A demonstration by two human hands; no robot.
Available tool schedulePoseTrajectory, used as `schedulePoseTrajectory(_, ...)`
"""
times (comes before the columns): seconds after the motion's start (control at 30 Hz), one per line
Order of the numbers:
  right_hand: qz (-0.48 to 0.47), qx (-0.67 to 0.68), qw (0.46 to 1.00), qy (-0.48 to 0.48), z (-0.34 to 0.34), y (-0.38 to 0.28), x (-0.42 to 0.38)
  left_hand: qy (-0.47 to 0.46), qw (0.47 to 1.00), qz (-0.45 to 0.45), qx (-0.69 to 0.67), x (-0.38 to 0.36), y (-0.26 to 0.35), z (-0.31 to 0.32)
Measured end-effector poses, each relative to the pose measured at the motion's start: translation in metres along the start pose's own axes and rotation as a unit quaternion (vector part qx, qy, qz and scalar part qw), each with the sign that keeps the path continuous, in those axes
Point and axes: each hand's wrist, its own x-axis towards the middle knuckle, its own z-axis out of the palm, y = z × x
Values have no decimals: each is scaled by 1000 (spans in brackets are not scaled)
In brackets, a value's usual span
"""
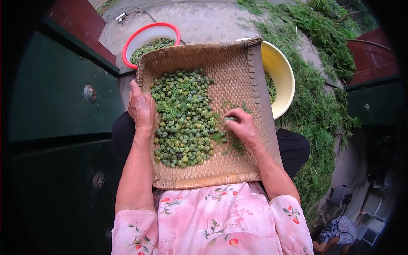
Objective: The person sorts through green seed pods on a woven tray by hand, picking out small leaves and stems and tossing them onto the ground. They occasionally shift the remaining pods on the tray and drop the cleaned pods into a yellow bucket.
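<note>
The two hands are apart: the left hand (142,106) grips the left rim of the woven tray (231,80) lying across the person's knees (294,146), beside heaped small green cones (182,131). The right hand (243,126) curls over leafy sprigs (236,146); whether it pinches any, I cannot tell.

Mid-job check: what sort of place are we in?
Probably a home's yard or gateway, though I can't be sure: there's a bare concrete floor, dark green door panels at both sides, and leafy green branches spread over the ground.
</note>
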Motion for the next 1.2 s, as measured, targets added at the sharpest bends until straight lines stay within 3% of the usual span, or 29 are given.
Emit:
schedulePoseTrajectory(0.03,39,176,983,-21,-6,-2,-1,-2,1000,-1,-3,0,0,0)
schedulePoseTrajectory(0.1,113,504,854,-57,-17,-4,-4,-5,1000,0,-4,0,0,0)
schedulePoseTrajectory(0.23,97,586,801,-74,-16,9,-3,-11,1000,0,-2,1,0,0)
schedulePoseTrajectory(0.43,131,567,809,-75,-14,2,-4,-13,1000,-3,-3,2,0,-1)
schedulePoseTrajectory(0.5,139,323,934,-60,-14,-2,-8,-25,1000,-16,3,3,1,-1)
schedulePoseTrajectory(0.53,139,191,970,-51,-12,-5,-10,-33,999,-25,7,4,-1,0)
schedulePoseTrajectory(0.57,80,113,989,-51,-8,-3,-13,-41,998,-35,11,5,-2,0)
schedulePoseTrajectory(0.67,-83,-104,989,-62,5,8,-18,-38,999,-30,4,3,-1,0)
schedulePoseTrajectory(0.77,-112,-158,979,-60,10,12,-18,-26,1000,-14,-10,3,2,-2)
schedulePoseTrajectory(0.87,-62,-31,996,-61,2,12,-18,-25,1000,-11,-14,2,1,-2)
schedulePoseTrajectory(0.9,15,100,993,-68,-3,11,-17,-20,1000,-5,-16,2,-1,-1)
schedulePoseTrajectory(0.97,168,351,918,-79,-15,4,-16,-12,1000,7,-20,1,-3,1)
schedulePoseTrajectory(1.0,154,454,875,-70,-18,3,-16,-10,1000,8,-18,0,-3,2)
schedulePoseTrajectory(1.1,146,498,854,-43,-18,3,-14,-7,1000,13,-17,1,-5,3)
schedulePoseTrajectory(1.2,200,430,879,-54,-12,13,-4,-14,1000,8,-25,1,-3,0)
